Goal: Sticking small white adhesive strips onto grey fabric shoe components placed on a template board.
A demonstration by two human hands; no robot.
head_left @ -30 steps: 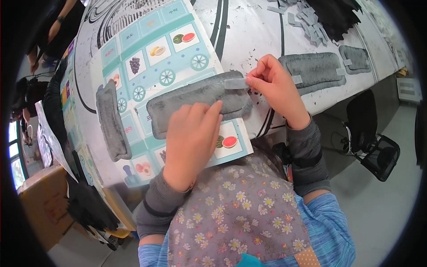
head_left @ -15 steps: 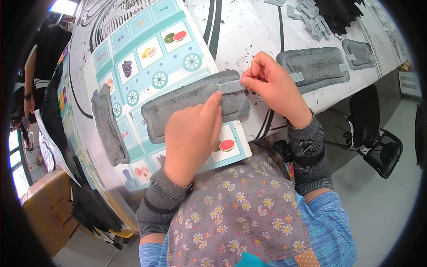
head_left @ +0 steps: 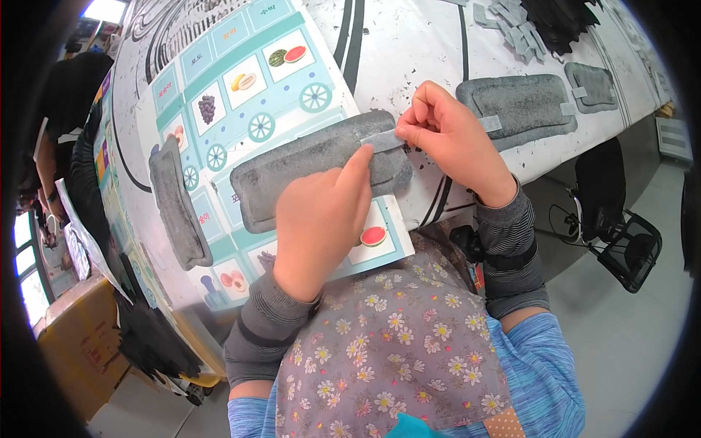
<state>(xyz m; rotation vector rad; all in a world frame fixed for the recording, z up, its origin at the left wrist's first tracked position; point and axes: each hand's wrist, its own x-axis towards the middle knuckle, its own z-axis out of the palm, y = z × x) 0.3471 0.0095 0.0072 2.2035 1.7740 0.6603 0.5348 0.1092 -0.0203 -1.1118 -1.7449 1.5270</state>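
Note:
A grey, fuzzy rectangular pad lies at a slant on a printed sheet with fruit pictures. Across the pad's right end runs a light grey strip. Thumb and forefinger of my right hand pinch the strip's right end, just past the pad's edge. My left hand rests over the pad's lower edge, its index fingertip pressing near the strip's left end. It grips nothing that I can see; its other fingers are bent and partly hidden.
Another grey pad lies on the left. Right of my hands sit a larger pad and a smaller one, both with light tabs. Small grey pieces and black strips are heaped far right. A black chair stands beyond the table edge.
My left index fingertip has slid slightly right along the strip. My right hand keeps its pinch in nearly the same place. The person at far left has shifted slightly.

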